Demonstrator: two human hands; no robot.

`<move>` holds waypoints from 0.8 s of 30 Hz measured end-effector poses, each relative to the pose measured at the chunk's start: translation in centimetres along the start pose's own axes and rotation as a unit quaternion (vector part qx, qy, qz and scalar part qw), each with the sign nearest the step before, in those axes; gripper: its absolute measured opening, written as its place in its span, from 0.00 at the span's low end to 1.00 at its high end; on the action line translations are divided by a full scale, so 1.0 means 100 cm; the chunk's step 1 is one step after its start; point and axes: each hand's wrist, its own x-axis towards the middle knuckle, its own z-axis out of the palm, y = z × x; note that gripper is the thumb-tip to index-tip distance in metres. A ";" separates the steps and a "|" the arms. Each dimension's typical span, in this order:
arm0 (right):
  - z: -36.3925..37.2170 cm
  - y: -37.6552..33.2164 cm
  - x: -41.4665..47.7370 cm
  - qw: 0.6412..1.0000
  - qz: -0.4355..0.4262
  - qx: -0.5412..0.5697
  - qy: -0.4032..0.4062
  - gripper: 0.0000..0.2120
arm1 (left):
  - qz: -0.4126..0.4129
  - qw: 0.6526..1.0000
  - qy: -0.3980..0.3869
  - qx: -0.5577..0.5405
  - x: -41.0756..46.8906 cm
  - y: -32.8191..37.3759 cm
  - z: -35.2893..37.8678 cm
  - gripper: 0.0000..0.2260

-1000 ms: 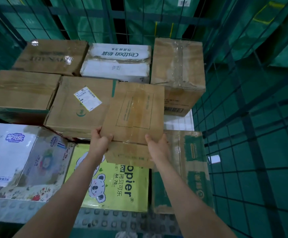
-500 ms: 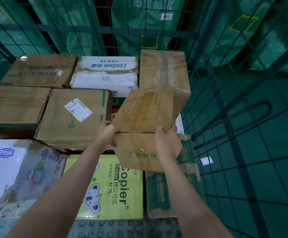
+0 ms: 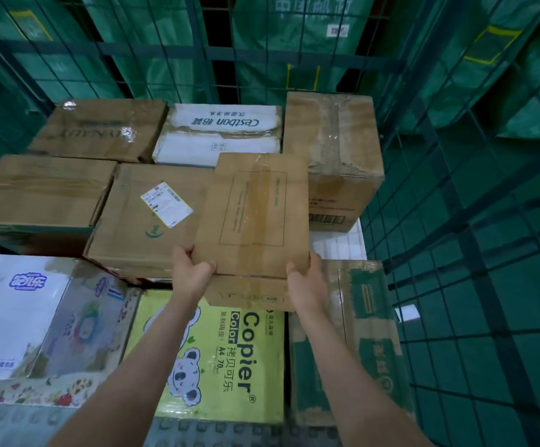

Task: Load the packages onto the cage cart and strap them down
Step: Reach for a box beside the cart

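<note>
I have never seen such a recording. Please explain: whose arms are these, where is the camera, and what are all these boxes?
No machine here: a person wears a camera on the head, looking down at their own arms. The left hand and right hand grip the near corners of a small brown box. Around it, other packages are stacked inside a cage cart with green wire walls: a yellow-green copier paper box, a carton with a shipping label, a white Cestbon box. Green sacks show behind the wire.
</note>
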 end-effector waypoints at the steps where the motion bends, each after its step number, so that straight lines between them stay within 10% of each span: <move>1: 0.003 0.010 0.004 1.000 0.005 -0.004 -0.007 0.26 | -0.001 1.000 -0.002 0.008 0.001 -0.011 0.004 0.20; 24: 0.029 0.045 0.039 0.994 0.033 -0.071 -0.074 0.29 | 0.013 0.974 0.011 0.225 0.027 -0.061 0.029 0.31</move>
